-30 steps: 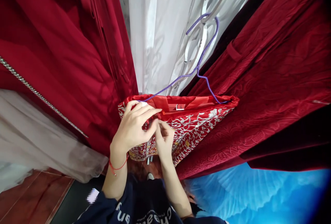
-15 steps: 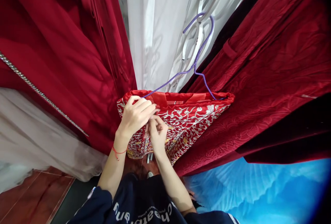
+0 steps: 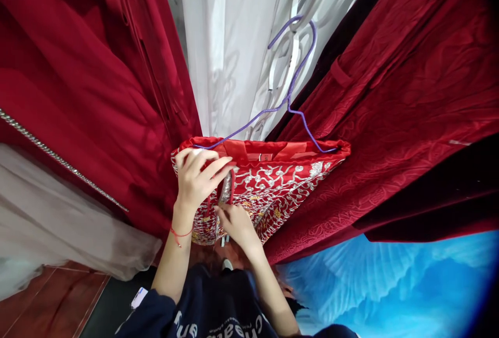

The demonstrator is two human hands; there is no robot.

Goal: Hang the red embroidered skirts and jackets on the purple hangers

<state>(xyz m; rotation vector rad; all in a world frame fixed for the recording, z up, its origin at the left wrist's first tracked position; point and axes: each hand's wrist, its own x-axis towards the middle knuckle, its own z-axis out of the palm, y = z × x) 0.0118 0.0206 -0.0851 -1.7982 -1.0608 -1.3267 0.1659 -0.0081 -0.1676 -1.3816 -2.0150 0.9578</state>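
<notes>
A red skirt [image 3: 273, 182] with silver and gold embroidery hangs by its waistband from a purple wire hanger [image 3: 249, 119]. My left hand [image 3: 197, 177] holds the waistband at the left, with its fingers bent over the edge. Below the band a narrow slit [image 3: 226, 187] with red edges stands parted, showing a pale inside. At the slit's lower end my right hand [image 3: 237, 223] is closed in a pinch. Whatever small part lies between those fingertips, perhaps a zipper pull, is hidden. A small label [image 3: 266, 157] shows inside the waistband.
The hanger hooks onto a white scrolled metal frame [image 3: 290, 62]. Dark red garments hang close at the left [image 3: 148, 93] and right [image 3: 374, 119]. Pale tulle [image 3: 78, 203] falls at lower left, and blue pleated fabric [image 3: 390, 286] lies at lower right.
My right hand has moved down the skirt from just under the waistband, and the slit above it now shows parted. My left hand stays at the waistband, its fingers more spread.
</notes>
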